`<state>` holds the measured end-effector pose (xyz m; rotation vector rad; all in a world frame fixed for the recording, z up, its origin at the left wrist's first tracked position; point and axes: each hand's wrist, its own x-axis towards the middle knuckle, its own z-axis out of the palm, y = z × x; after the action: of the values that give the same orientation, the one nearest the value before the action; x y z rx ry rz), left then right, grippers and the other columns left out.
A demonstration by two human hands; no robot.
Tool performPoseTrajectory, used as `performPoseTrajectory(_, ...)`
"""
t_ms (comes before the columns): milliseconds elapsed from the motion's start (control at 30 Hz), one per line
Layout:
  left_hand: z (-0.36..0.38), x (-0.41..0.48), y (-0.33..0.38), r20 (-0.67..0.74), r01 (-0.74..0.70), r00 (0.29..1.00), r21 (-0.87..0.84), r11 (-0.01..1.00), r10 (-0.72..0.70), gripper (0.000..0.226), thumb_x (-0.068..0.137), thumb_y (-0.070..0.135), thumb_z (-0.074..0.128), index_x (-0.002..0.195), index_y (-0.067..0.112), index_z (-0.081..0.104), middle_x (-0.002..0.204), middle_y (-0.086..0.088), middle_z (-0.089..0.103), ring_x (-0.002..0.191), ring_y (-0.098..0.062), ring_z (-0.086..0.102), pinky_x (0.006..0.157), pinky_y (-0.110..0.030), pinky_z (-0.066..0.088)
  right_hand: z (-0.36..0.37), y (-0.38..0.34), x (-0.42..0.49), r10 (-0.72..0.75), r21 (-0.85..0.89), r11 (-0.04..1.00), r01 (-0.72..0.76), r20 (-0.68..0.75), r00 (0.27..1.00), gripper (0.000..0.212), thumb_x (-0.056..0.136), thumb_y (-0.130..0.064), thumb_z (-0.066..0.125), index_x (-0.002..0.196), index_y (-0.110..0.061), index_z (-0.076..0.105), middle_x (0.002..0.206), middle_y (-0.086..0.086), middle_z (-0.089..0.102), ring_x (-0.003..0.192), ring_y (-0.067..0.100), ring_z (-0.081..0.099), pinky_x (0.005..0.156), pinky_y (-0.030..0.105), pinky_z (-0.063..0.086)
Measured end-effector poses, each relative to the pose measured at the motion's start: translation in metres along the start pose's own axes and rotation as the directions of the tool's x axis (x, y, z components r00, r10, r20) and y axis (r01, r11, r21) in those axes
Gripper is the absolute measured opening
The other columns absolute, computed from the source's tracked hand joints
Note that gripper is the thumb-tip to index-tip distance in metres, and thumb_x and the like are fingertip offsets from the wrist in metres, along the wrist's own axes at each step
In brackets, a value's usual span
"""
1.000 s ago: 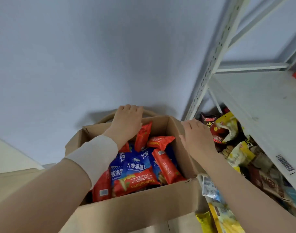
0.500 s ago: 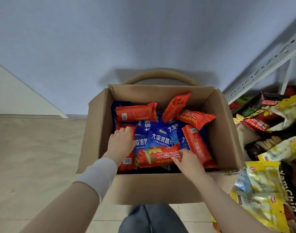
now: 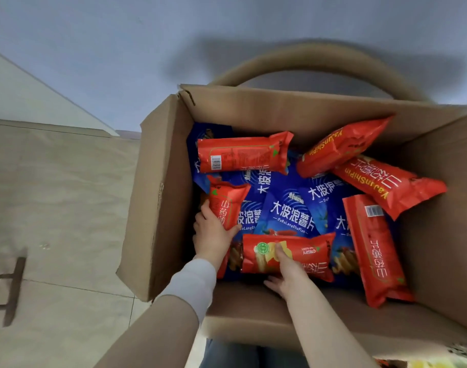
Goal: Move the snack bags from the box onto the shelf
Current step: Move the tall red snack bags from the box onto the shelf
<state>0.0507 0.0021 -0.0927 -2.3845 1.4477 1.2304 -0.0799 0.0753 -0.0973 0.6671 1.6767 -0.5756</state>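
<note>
— Where are the snack bags?
— They are in the open cardboard box (image 3: 160, 197), which fills the centre and right of the frame. Blue bags (image 3: 288, 216) lie flat as a lower layer, with red ones scattered on top.

— Which are being handled?
— Two. The left hand (image 3: 213, 235), at the box's lower left, is wrapped round the bottom end of an upright red bag (image 3: 227, 205). Its thumb is on the bag's right side and its fingers are on the left, close to the box wall. The right hand (image 3: 286, 274), at lower centre, grips a crosswise red bag (image 3: 301, 257), thumb pressed on the printed face and fingers curled under the near edge.

— Is either one lifted?
— I cannot tell whether either is clear of the layer beneath.

— And the rest of the red ones?
— There are four. A barcode-up bag (image 3: 243, 155) lies crosswise at upper left. A propped bag (image 3: 341, 147) leans toward the far wall at upper right. A slanting bag (image 3: 389, 184) sits just below it, overlapping its end. A lengthwise bag (image 3: 375, 248) runs down the lower right.

— What's around the box?
— A white cuff (image 3: 192, 285) circles the left forearm. A curved tan bar (image 3: 306, 59) arcs behind the far flap, against a grey-blue wall (image 3: 147, 35). A beige tiled floor (image 3: 54, 195) spreads across the left of the frame, with a dark T-shaped mark (image 3: 12, 282) at the lower left edge.
</note>
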Motion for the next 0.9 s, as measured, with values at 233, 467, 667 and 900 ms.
performPoseTrajectory(233, -0.014, -0.004, 0.002, -0.062, -0.100, 0.994, -0.215, 0.972, 0.088, 0.078, 0.079, 0.027, 0.071, 0.141, 0.020, 0.025, 0.133, -0.007, 0.044, 0.117, -0.024, 0.050, 0.093, -0.040, 0.044, -0.012, 0.006, -0.018, -0.040, 0.176, 0.983, 0.042, -0.019, 0.999, 0.078, 0.073, -0.030, 0.078, 0.134, -0.012, 0.034, 0.136, 0.016, 0.047, 0.122, 0.037, 0.049, 0.098, 0.050, 0.045)
performPoseTrajectory(467, -0.069, -0.034, 0.036, 0.053, -0.036, 0.992, -0.755, 0.655, 0.115, 0.050, 0.091, 0.022, 0.058, 0.127, 0.025, 0.023, 0.102, 0.002, 0.052, 0.089, -0.012, 0.059, 0.073, -0.031, 0.050, -0.047, -0.018, -0.077, -0.271, 0.106, 0.961, 0.257, 0.146, 0.952, 0.057, 0.076, -0.031, 0.074, 0.121, -0.015, 0.044, 0.110, 0.004, 0.054, 0.107, 0.023, 0.053, 0.096, 0.041, 0.045)
performPoseTrajectory(667, -0.108, -0.077, 0.066, 0.364, 0.259, 0.913, -0.865, 0.430, 0.182, 0.052, 0.088, 0.048, 0.049, 0.129, 0.016, 0.049, 0.114, -0.012, 0.065, 0.096, -0.027, 0.064, 0.071, -0.037, 0.051, -0.094, -0.025, -0.135, -0.521, 0.052, 0.849, 0.525, 0.244, 0.818, 0.058, 0.075, -0.029, 0.073, 0.126, -0.016, 0.048, 0.120, 0.003, 0.060, 0.100, 0.019, 0.058, 0.084, 0.036, 0.049)
performPoseTrajectory(900, -0.125, -0.129, 0.100, 0.477, 0.205, 0.770, -0.814, 0.543, 0.424, 0.103, 0.047, 0.061, 0.081, 0.135, 0.023, 0.042, 0.119, -0.012, 0.064, 0.100, -0.029, 0.067, 0.075, -0.043, 0.056, -0.152, -0.007, -0.183, -0.668, 0.091, 0.740, 0.666, 0.211, 0.714, 0.110, 0.038, -0.053, 0.081, 0.133, -0.015, 0.040, 0.119, 0.006, 0.063, 0.099, 0.025, 0.066, 0.078, 0.042, 0.056)
